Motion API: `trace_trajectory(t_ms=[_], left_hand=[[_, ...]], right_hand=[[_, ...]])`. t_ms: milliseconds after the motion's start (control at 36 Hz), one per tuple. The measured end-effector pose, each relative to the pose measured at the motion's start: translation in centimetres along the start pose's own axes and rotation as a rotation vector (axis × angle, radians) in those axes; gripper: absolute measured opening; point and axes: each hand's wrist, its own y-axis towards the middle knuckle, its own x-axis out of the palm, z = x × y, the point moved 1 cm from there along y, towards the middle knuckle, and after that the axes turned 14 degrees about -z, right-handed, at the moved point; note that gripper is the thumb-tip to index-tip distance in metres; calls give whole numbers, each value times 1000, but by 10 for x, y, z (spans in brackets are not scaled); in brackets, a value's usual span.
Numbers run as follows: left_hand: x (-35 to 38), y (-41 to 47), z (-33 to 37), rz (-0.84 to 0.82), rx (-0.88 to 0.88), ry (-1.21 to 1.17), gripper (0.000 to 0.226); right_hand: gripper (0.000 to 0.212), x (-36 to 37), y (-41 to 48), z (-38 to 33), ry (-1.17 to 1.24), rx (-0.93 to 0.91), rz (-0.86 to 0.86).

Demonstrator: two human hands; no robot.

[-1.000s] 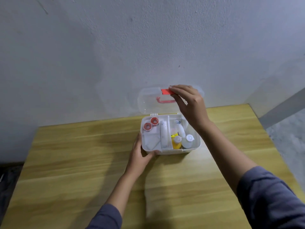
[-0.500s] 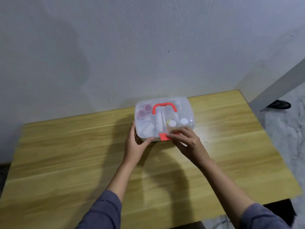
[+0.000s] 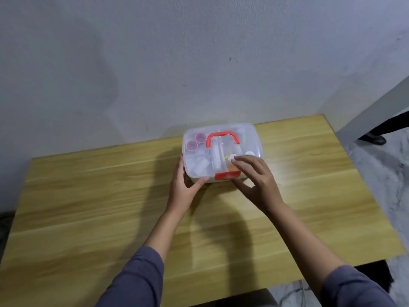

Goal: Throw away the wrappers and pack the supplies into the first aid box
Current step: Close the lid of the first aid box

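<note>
Your tabletop [image 3: 88, 196] is bare wood now, with no wrappers or loose supplies that you can see on it. The first aid box [image 3: 222, 151] sits near the far edge by the wall, and the big change is its clear lid [image 3: 247, 138]: a second ago it stood up open, and now it lies flat on the box. Through it you can see the bottles and little red caps tucked inside. Your left hand [image 3: 182, 191] is grasping the near left corner of the box, thumb along the front, to keep it from sliding. Your right hand [image 3: 254, 180] is open, fingers spread on the lid and thumb down by the red latch [image 3: 223, 175]. The red handle [image 3: 222, 139] lies flat on top. So the packing looks done. Press the latch until it snaps, and you are likely finished.
</note>
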Motion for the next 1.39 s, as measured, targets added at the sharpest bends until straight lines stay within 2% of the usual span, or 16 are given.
trace_trajectory(t_ms=[139, 278, 444, 667, 750, 861, 917, 972, 1111, 1389], left_hand=[[0, 0, 0, 3, 24, -10, 88], [0, 1, 2, -2, 53, 11, 78], [0, 5, 2, -8, 24, 19, 86], [2, 3, 3, -63, -8, -12, 98], [3, 5, 6, -73, -21, -13, 106], [3, 17, 17, -64, -4, 35, 104], [2, 26, 22, -56, 14, 63, 102], [1, 33, 25, -67, 30, 58, 103], [-3, 51, 30, -67, 35, 36, 104], [-5, 66, 36, -66, 47, 88, 103]], right_hand=[[55, 7, 13, 11, -77, 76, -127], [54, 14, 13, 15, -51, 82, -75], [51, 18, 14, 16, -88, 76, -58], [47, -1, 22, 14, -59, 66, -123], [56, -4, 21, 17, -64, 171, -93], [79, -4, 17, 23, 126, 472, -107], [87, -3, 16, 24, 302, 533, -144], [89, -3, 20, 26, 398, 546, -151], [86, -5, 42, 41, 462, 543, -187], [89, -9, 58, 55, 457, 540, -262]])
